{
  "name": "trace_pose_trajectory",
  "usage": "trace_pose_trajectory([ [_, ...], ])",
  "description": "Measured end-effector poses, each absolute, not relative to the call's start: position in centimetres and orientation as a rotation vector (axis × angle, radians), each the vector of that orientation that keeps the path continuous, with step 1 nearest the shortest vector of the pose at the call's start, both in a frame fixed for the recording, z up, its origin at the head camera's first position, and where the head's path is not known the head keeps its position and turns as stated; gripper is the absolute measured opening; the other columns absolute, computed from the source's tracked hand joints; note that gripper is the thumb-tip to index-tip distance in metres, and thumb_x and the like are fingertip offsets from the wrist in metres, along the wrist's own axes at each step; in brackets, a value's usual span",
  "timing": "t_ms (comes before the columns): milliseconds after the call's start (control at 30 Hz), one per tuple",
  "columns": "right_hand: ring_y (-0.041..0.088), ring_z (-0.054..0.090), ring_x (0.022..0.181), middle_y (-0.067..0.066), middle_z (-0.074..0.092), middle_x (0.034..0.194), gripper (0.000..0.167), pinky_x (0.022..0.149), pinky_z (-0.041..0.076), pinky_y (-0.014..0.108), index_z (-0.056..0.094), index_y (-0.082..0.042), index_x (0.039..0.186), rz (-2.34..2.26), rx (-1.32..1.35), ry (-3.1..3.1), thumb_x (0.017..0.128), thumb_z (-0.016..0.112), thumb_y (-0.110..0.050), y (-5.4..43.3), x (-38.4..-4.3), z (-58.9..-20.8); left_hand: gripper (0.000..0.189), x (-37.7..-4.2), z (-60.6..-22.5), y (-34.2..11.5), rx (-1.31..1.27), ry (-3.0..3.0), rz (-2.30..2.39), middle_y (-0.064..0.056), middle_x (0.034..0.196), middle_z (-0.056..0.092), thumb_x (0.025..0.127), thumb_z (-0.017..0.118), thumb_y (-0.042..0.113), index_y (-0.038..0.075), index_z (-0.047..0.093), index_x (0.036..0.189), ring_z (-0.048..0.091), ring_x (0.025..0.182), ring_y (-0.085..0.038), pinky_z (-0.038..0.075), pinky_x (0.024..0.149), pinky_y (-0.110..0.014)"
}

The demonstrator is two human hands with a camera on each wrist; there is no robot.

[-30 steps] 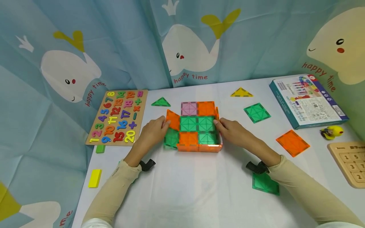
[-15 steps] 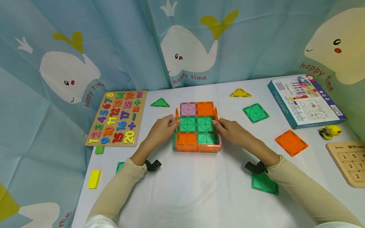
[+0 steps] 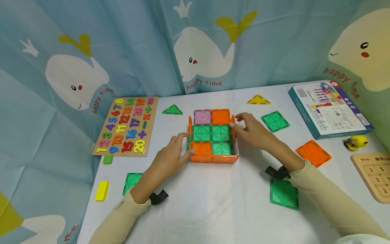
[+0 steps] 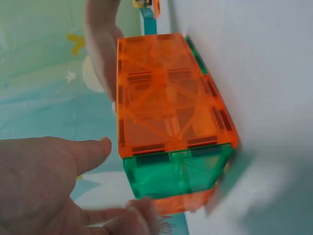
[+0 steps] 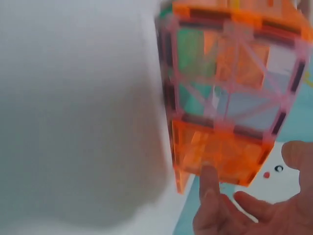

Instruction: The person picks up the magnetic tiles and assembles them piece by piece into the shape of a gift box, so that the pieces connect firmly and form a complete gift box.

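Observation:
An open-topped box of see-through magnetic tiles (image 3: 221,133) stands mid-table, its floor green and orange. In the left wrist view its orange front wall (image 4: 168,98) meets a green side tile (image 4: 178,174). My left hand (image 3: 167,157) is spread at the box's left front corner, thumb by the front edge and fingers along the green side. On the right side, my right hand (image 3: 256,132) has its thumb at the wall's top and its fingers loosely bent outside. One fingertip overlaps the orange side tile (image 5: 222,147), beyond a pink one (image 5: 244,83), in the right wrist view.
Loose tiles lie around: a green triangle (image 3: 173,109), a yellow triangle (image 3: 258,99), an orange square (image 3: 313,153) and several green squares. A number board (image 3: 125,127) is at left. At right are a boxed set (image 3: 330,108), a yellow toy (image 3: 355,142) and a wooden board (image 3: 373,174).
The left orange tile, slanted outward with a green one below it, has swung up into the side wall. My left hand has let go and moved toward me; my right fingers have spread from the right wall.

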State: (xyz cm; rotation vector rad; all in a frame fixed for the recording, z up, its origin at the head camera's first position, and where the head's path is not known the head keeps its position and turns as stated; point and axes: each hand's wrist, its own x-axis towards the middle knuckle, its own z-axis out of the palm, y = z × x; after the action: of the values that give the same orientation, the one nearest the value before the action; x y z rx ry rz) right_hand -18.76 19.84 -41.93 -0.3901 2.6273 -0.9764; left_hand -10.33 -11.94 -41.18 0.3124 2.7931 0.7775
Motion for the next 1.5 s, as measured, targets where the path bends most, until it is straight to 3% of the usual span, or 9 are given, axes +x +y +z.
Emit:
trace_pose_trajectory([
  [100,0.040,0.062,0.114,0.025,0.042,0.160,0.071,0.097,0.056,0.054,0.032,-0.003,0.161,-0.999,-0.427,2.566,0.112,0.044,-0.052,20.2,-19.7,-42.0,0.073,-9.8,-41.4,-12.1,0.251,2.725,0.822,-0.009,0.092,0.064,0.107,0.059,0.050,0.007,0.030,0.158,0.056,0.058,-0.021,0.045,0.054,-0.033],
  [233,0.040,0.066,0.114,0.026,0.057,0.148,0.064,0.097,0.057,0.053,0.035,-0.006,0.162,-1.035,-0.450,2.473,0.113,0.046,-0.046,20.7,-20.5,-42.4,0.073,-9.8,-42.4,-12.5,0.206,2.522,0.960,-0.006,0.068,0.064,0.109,0.050,0.055,0.005,0.031,0.159,0.061,0.051,-0.025,0.049,0.061,-0.035],
  [367,0.041,0.061,0.128,0.024,0.056,0.150,0.061,0.103,0.055,0.057,0.040,-0.006,0.160,-1.083,-0.442,2.441,0.112,0.049,-0.043,21.2,-20.8,-42.7,0.068,-10.1,-43.3,-12.9,0.217,2.385,1.102,-0.004,0.077,0.070,0.111,0.044,0.054,0.007,0.033,0.160,0.067,0.056,-0.025,0.053,0.084,-0.039],
  [433,0.043,0.055,0.136,0.023,0.051,0.156,0.061,0.109,0.049,0.062,0.040,-0.006,0.160,-1.096,-0.452,2.435,0.112,0.050,-0.043,21.3,-20.8,-42.7,0.065,-10.3,-43.6,-12.9,0.222,2.370,1.154,-0.003,0.083,0.072,0.112,0.044,0.052,0.007,0.035,0.159,0.068,0.058,-0.023,0.052,0.088,-0.041],
  [567,0.046,0.048,0.144,0.023,0.045,0.161,0.060,0.115,0.041,0.067,0.040,-0.005,0.160,-1.105,-0.474,2.431,0.112,0.050,-0.041,21.5,-20.5,-42.5,0.064,-10.4,-44.1,-13.0,0.227,2.351,1.240,-0.003,0.088,0.074,0.112,0.046,0.049,0.005,0.037,0.158,0.067,0.060,-0.021,0.052,0.075,-0.036],
  [800,0.046,0.049,0.143,0.023,0.044,0.162,0.062,0.116,0.040,0.066,0.041,-0.004,0.158,-1.106,-0.441,2.439,0.112,0.051,-0.043,21.7,-19.7,-42.5,0.060,-10.8,-44.1,-13.0,0.230,2.329,1.294,-0.003,0.087,0.072,0.114,0.042,0.046,0.005,0.038,0.158,0.067,0.062,-0.022,0.051,0.060,-0.032],
  [1067,0.047,0.052,0.140,0.025,0.049,0.155,0.059,0.115,0.042,0.066,0.046,0.000,0.153,-1.096,-0.438,2.464,0.112,0.051,-0.042,22.4,-17.9,-42.3,0.051,-12.2,-43.7,-13.9,0.262,2.373,1.283,-0.011,0.088,0.072,0.116,0.040,0.039,0.004,0.047,0.153,0.068,0.067,-0.030,0.053,0.058,-0.033],
  [1367,0.042,0.059,0.133,0.025,0.059,0.146,0.054,0.111,0.049,0.061,0.050,0.006,0.150,-1.127,-0.490,2.491,0.112,0.056,-0.031,21.8,-13.2,-42.1,0.053,-15.9,-43.1,-15.7,0.250,2.498,1.155,-0.015,0.088,0.070,0.114,0.038,0.048,0.008,0.058,0.142,0.066,0.068,-0.030,0.054,0.060,-0.033],
  [1500,0.039,0.061,0.131,0.022,0.057,0.151,0.059,0.108,0.051,0.060,0.047,0.004,0.154,-1.094,-0.533,2.451,0.111,0.056,-0.036,21.0,-10.7,-41.7,0.053,-17.4,-42.5,-16.2,0.286,2.558,1.071,-0.016,0.102,0.068,0.114,0.039,0.049,0.011,0.057,0.146,0.066,0.070,-0.030,0.055,0.066,-0.036],
])
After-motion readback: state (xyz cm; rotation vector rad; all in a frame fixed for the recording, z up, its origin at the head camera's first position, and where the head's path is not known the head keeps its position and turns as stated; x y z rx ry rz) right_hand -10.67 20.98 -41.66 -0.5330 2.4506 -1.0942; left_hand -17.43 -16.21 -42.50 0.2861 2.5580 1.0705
